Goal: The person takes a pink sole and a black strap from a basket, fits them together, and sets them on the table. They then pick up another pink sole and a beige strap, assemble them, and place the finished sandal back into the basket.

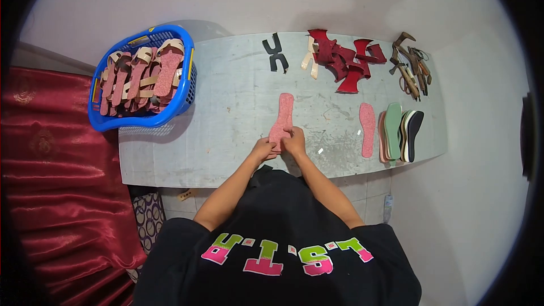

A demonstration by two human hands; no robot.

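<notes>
A pink speckled shoe sole is held between both hands over the near middle of the table, its narrower end pointing away from me. My left hand grips the near end from the left, fingers closed and partly under it. My right hand closes on the right edge, with the thumb on the upper face. To the right lies a second pink sole, flat on the table. Beside it stand stacks of soles, with a green sole and a black sole on top.
A blue basket full of pink sandals stands at the left. Along the back lie black straps, beige straps, red strap pieces and hand tools. The table's near edge is by my body; a red curtain hangs left.
</notes>
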